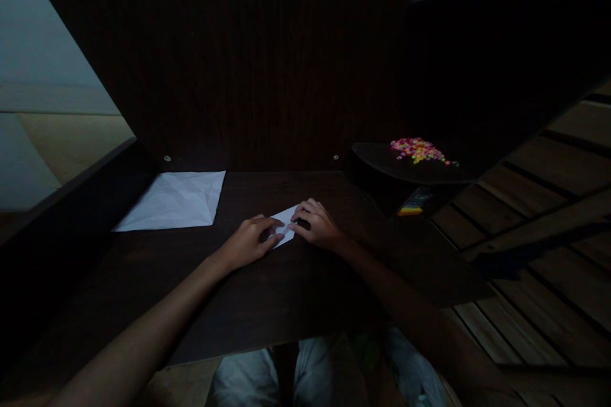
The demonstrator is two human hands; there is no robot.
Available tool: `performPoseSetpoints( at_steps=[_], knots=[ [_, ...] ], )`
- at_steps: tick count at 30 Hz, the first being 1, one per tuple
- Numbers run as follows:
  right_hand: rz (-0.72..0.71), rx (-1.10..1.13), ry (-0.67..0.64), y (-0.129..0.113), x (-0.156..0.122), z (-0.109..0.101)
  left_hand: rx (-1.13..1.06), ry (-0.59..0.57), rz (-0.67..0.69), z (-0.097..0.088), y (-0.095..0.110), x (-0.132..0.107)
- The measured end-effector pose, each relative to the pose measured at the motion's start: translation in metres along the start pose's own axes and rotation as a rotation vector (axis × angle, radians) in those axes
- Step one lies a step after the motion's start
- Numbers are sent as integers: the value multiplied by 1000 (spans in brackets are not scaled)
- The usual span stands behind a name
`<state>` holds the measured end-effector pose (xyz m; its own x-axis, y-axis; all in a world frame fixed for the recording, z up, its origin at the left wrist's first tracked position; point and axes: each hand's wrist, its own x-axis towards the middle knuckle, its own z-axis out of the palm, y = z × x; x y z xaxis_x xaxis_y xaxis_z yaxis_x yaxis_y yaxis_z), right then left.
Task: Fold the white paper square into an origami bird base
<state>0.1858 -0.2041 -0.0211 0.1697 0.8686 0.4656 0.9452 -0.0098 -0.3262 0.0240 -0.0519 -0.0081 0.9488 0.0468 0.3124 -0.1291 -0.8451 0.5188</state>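
Note:
A small folded piece of white paper point(285, 219) lies on the dark desk point(267, 305), slanting up to the right. My left hand point(252, 238) grips its left end, fingers on the far edge and thumb on the near side. On the right end, my right hand point(316, 222) has its fingers and thumb curled over the paper. Both hands rest at desk level, and their palms hide parts of the paper's ends. To the left of my hands a larger creased white sheet point(174, 200) lies flat against the back panel.
A heap of small pink, yellow and orange pieces point(417, 149) sits on a curved corner shelf point(382, 162) at right. Beneath it stands a small item with a yellow-orange edge point(410, 210). A raised side board point(71, 197) bounds the desk at left; wooden slats point(548, 203) are at far right.

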Motion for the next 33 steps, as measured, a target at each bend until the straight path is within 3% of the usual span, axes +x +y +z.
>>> performPoseSetpoints(
  at_steps=[4, 8, 11, 16, 27, 33],
  knots=[
    [-18, 79, 16, 0, 1, 3, -28, 6, 6, 4, 6, 0],
    [-85, 198, -56, 4, -1, 4, -68, -11, -12, 7, 5, -2],
    [-84, 236, -95, 6, -3, 4, -38, -28, 48, 9, 3, -2],
    [-1, 234, -85, 5, -4, 1, 63, -72, 129, 8, 2, -3],
    [-78, 221, -76, -2, -4, 0, 17, 49, 123, 9, -7, -5],
    [-85, 106, -75, 0, -5, 5, 44, 5, 156, 8, -7, -2]
  ],
)
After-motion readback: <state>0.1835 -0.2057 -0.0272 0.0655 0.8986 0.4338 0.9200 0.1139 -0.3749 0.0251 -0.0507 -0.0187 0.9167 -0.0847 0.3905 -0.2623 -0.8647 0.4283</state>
